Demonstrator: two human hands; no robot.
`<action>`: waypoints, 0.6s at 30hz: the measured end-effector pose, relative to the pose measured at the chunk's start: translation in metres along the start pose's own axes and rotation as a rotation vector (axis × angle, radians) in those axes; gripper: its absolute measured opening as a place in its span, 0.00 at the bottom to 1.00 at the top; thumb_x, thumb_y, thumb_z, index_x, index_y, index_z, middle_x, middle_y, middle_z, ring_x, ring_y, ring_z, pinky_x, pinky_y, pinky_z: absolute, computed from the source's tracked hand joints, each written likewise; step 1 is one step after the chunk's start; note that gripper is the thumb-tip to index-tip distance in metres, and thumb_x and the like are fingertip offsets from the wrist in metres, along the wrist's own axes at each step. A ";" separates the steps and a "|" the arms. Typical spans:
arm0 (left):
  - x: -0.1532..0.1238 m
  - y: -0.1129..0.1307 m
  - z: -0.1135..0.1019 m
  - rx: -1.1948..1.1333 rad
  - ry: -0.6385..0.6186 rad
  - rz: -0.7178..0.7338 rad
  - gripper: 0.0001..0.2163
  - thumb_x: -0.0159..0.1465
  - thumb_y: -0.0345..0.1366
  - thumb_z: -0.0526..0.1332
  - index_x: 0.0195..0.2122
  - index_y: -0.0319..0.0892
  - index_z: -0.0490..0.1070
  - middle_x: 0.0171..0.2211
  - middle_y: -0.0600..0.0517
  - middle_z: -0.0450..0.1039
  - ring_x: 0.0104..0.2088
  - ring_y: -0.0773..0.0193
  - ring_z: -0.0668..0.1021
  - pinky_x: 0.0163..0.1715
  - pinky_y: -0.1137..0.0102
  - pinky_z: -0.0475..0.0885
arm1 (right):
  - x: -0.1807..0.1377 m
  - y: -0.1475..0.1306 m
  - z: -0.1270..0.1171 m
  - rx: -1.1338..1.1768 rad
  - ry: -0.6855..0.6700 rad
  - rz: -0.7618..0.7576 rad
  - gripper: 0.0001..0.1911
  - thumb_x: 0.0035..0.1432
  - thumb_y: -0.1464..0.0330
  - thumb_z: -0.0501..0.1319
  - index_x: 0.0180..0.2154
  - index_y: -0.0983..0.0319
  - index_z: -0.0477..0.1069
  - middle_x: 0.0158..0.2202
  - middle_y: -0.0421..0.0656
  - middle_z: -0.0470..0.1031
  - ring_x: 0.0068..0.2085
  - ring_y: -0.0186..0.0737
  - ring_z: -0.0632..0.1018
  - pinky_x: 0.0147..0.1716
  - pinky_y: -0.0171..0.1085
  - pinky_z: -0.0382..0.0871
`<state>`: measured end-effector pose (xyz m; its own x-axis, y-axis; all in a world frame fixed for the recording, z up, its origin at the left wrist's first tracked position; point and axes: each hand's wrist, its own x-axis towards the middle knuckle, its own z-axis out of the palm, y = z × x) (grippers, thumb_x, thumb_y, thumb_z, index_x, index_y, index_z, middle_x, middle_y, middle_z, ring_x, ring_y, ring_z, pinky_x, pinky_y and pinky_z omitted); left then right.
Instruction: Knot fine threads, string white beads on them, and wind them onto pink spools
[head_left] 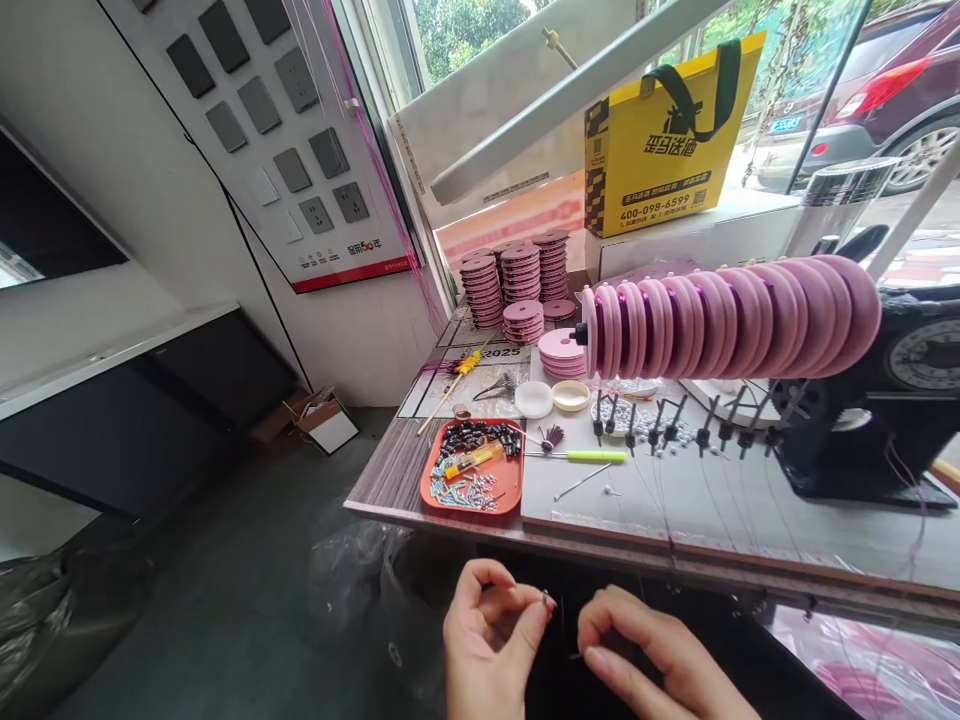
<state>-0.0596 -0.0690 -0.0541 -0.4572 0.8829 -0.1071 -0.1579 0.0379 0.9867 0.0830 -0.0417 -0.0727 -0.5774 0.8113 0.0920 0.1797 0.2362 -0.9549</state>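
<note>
In front of the table edge, my left hand (495,638) pinches a small dark, shiny piece (545,598) between thumb and forefinger; its kind is too small to tell. Close by on the right, my right hand (651,645) is closed in a pinch on a thin pale line (575,656). The hands are apart. Just beyond them on the table, an orange tray (427,486) holds glossy black pieces (469,437), a yellow lighter (474,460) and many small metallic pieces (469,492).
A machine (847,420) carries a row of pink spools (720,315), with black weights (652,432) hanging below on threads. A green-handled tool (596,457) lies beside the tray. Stacked pink spools (521,280) and a yellow bag (667,140) stand farther back.
</note>
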 end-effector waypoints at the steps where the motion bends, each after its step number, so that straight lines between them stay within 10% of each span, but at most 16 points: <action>1: -0.001 0.000 0.001 0.009 0.005 0.014 0.16 0.43 0.38 0.70 0.26 0.43 0.62 0.19 0.55 0.75 0.22 0.70 0.76 0.24 0.79 0.67 | 0.001 0.001 0.001 -0.005 -0.003 -0.001 0.16 0.59 0.57 0.49 0.27 0.61 0.62 0.26 0.39 0.65 0.28 0.33 0.67 0.28 0.29 0.61; 18: -0.012 -0.008 -0.001 0.382 0.118 0.308 0.09 0.49 0.30 0.64 0.26 0.47 0.62 0.20 0.58 0.77 0.23 0.67 0.78 0.28 0.78 0.71 | 0.003 -0.002 0.001 0.052 0.014 0.155 0.16 0.58 0.56 0.49 0.27 0.61 0.61 0.26 0.39 0.64 0.30 0.35 0.66 0.30 0.31 0.61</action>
<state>-0.0535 -0.0799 -0.0607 -0.5315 0.8220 0.2046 0.3211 -0.0279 0.9466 0.0801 -0.0397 -0.0706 -0.5350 0.8431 -0.0541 0.2240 0.0799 -0.9713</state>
